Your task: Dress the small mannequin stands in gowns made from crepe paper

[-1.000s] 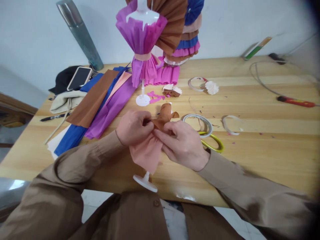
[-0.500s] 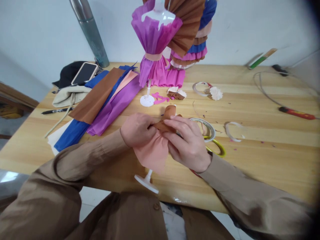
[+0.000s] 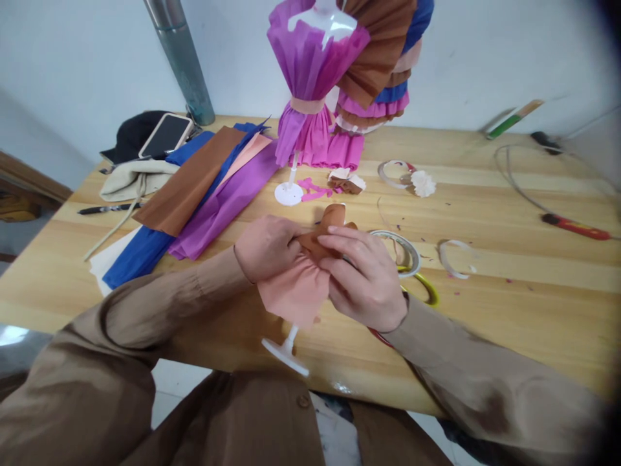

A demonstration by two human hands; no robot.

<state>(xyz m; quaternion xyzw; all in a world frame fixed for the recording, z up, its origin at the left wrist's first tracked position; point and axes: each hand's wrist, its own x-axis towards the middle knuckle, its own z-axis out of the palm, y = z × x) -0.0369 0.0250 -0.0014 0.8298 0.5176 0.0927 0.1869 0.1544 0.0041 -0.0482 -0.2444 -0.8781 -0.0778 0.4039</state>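
My left hand (image 3: pixel 264 246) and my right hand (image 3: pixel 366 278) are both closed round the waist of a small mannequin (image 3: pixel 310 272). It wears a brown crepe-paper top and a peach paper skirt. It lies tilted toward me, with its white round base (image 3: pixel 285 355) hanging near the table's front edge. My fingers pinch the paper where the brown top meets the skirt.
A taller mannequin in a purple paper dress (image 3: pixel 310 84) stands behind, with another layered paper dress (image 3: pixel 378 71) beside it. Crepe-paper sheets (image 3: pixel 204 188) lie to the left, near a phone (image 3: pixel 165 134). Tape rolls (image 3: pixel 396 249), yellow-handled scissors (image 3: pixel 423 288) and a red tool (image 3: pixel 575 226) lie to the right.
My right hand has shifted its fingers up over the mannequin's waist. The view has drifted slightly, so the background things sit further right.
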